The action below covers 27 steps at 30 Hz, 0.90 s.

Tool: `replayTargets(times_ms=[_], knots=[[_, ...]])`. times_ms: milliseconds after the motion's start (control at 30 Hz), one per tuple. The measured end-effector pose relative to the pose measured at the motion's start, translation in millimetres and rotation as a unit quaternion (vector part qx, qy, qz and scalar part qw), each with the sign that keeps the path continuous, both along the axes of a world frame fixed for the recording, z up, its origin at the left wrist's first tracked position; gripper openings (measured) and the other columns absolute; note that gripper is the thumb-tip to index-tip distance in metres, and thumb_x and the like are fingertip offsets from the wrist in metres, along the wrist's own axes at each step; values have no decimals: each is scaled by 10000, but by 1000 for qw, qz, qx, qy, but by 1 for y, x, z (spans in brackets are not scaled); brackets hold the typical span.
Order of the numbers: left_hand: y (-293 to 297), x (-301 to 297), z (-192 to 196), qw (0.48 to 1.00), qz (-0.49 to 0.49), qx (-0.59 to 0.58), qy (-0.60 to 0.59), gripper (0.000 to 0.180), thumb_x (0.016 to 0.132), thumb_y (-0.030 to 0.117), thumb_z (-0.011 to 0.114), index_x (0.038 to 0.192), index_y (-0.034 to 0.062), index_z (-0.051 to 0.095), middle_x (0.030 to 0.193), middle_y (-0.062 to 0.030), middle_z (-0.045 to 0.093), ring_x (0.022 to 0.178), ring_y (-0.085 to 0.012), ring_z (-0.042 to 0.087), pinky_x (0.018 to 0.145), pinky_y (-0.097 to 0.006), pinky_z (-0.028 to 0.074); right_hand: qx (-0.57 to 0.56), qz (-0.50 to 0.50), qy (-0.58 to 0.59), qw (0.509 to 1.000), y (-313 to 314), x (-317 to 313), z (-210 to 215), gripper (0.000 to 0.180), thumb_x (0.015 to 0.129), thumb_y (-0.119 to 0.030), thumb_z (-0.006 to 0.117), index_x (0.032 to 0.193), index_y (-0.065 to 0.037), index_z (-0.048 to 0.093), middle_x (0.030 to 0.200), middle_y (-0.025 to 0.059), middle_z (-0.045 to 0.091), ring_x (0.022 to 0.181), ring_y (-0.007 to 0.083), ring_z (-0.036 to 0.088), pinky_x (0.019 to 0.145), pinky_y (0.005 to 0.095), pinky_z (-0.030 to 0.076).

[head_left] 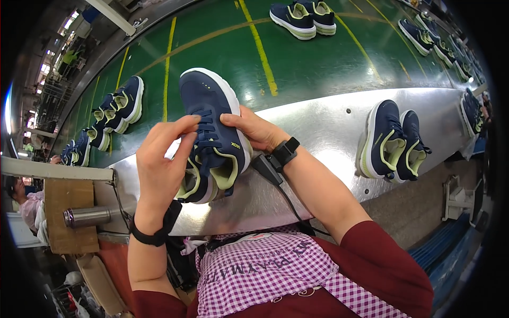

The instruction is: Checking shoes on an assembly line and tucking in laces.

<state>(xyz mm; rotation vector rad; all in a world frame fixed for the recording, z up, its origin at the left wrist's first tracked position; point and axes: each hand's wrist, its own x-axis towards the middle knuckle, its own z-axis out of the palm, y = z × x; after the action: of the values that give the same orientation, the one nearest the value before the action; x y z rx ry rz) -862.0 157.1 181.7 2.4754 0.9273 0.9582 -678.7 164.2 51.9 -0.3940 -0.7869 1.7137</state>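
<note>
A navy blue sneaker [205,98] with a white sole and pale green lining is held up in front of me, its toe pointing away. My right hand [254,127] grips it from the right side, thumb on the upper beside the laces. My left hand [164,153] has its finger and thumb drawn together at the dark shoelace [205,129]; the exact bit pinched is small. Partly hidden behind the held sneaker and my left hand, a second matching sneaker [192,185] sits on the metal ledge.
A pair of matching sneakers [392,140] stands on the metal ledge [313,143] to my right. Beyond lies a green conveyor belt [222,47] with yellow lines, carrying another pair [303,20] and several more shoes [119,106]. A black cable [291,204] hangs near my right wrist.
</note>
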Motion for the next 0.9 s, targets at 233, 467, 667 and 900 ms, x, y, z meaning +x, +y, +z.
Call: replayTargets(times_ms=[233,467,667,900], knots=[[19,8,5,991,-94,13,97,234,788,6,691,1018,45,693,827,-115,665,751,-276,643,646,-356,507,-15,-15,-26,999,-1,0,5,666,851,-323,730,1347,9,434,1234,114,587,1072,182,617,937,320,522],[30,16,23,956,-173,108,213,193,771,2,708,960,33,692,784,-115,651,704,-292,633,618,-366,500,-22,-20,-39,999,1,-3,3,608,854,-285,719,1318,14,465,1203,110,603,1052,176,620,921,315,527],[44,29,36,898,-257,175,310,262,702,4,669,962,29,669,785,-94,644,761,-283,637,626,-365,513,-28,-42,-64,997,0,-4,4,566,860,-296,713,1287,12,504,1173,101,620,1031,170,625,898,314,530],[41,37,37,822,-285,271,412,318,662,38,646,978,17,611,814,-74,615,781,-247,611,666,-346,503,-42,-48,-85,994,-2,-6,10,577,857,-324,710,1283,13,512,1166,96,621,1030,168,622,897,314,527]])
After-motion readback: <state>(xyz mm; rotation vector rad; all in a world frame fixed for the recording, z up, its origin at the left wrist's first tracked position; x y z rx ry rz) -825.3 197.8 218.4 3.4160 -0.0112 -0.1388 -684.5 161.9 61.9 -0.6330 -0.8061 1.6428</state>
